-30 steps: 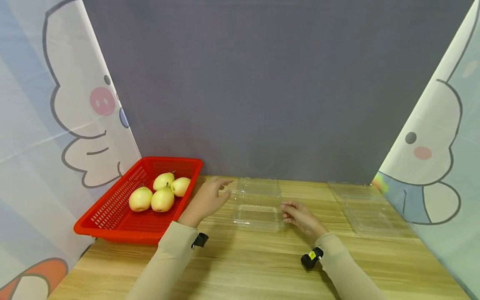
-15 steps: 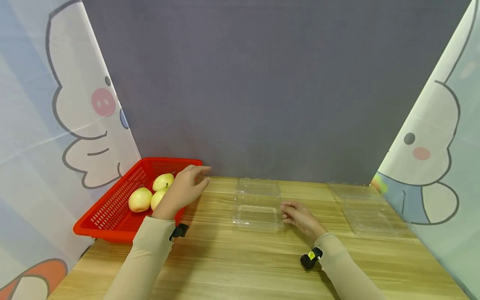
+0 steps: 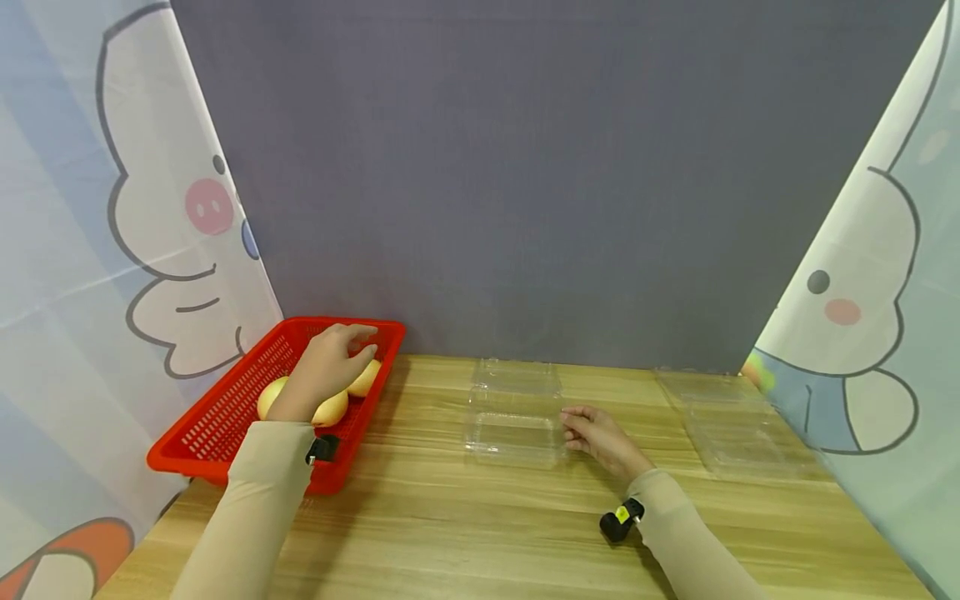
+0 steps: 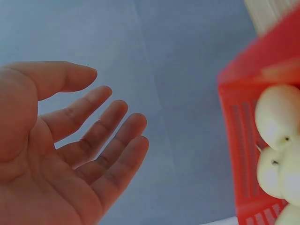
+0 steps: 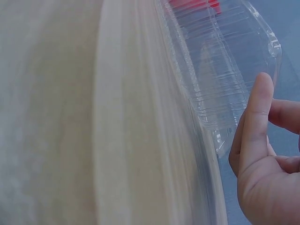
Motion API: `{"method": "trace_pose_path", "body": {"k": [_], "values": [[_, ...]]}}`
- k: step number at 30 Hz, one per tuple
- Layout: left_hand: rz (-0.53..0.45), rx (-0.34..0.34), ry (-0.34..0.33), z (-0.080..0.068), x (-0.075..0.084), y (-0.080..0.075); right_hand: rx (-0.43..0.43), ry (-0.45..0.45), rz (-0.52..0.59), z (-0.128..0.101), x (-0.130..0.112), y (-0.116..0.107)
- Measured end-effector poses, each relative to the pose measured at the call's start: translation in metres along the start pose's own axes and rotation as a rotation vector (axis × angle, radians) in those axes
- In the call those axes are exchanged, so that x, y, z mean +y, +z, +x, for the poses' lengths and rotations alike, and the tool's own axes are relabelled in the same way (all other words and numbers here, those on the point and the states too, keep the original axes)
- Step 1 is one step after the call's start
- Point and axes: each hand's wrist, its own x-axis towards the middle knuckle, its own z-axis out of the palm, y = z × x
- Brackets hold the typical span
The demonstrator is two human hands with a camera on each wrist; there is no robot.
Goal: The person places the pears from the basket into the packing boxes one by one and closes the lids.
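Spanning the rear: a dark grey backdrop (image 3: pixel 525 167), upright.
Side panels: printed cloth, one left panel (image 3: pixel 60 375) and one right panel (image 3: pixel 933 333).
Tabletop: wood-grain tabletop (image 3: pixel 465 533), carrying all the wares we list below.
Basket: red basket (image 3: pixel 172 461), at left, perforated walls. We judge a low pass of the arm could catch its rim and shift it.
Right container: transparent right container (image 3: pixel 750 437), lying open, well apart from both hands.
Middle container: transparent middle container (image 3: pixel 517 457), lying open with its lid back towards the backdrop. Thin and light by our estimate; a tug on its edge could slide or tip it.
Left hand: left hand (image 3: pixel 324 367), above the basket, fingers parted and lightly bent, thumb away from them, holding nothing.
Right hand: right hand (image 3: pixel 603 437), thumb and fingertips pinching the right edge of the middle container. Too hard a squeeze might buckle that edge, we think.
Fruits: pale yellow fruits (image 3: pixel 332 410), grouped inside the basket; we count four in the left wrist view. Round and bunched, they could roll or knock together if one were taken carelessly.
Wrist devices: black wrist devices (image 3: pixel 617 525), one per wrist; the left might snag the basket.
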Motion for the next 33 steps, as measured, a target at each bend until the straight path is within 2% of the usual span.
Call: {"method": "trace_pose_path", "body": {"k": [12,23,33], "values": [[0.047,-0.059,-0.058,0.005,-0.039,-0.001,0.027,-0.004,-0.002,0.0,0.002,0.0],[0.086,-0.174,-0.179,0.008,-0.062,-0.003,0.015,0.001,-0.002,-0.001,0.001,0.0],[0.092,-0.288,-0.28,0.01,-0.072,-0.003,0.009,0.004,0.002,-0.001,-0.001,0.001]]}}
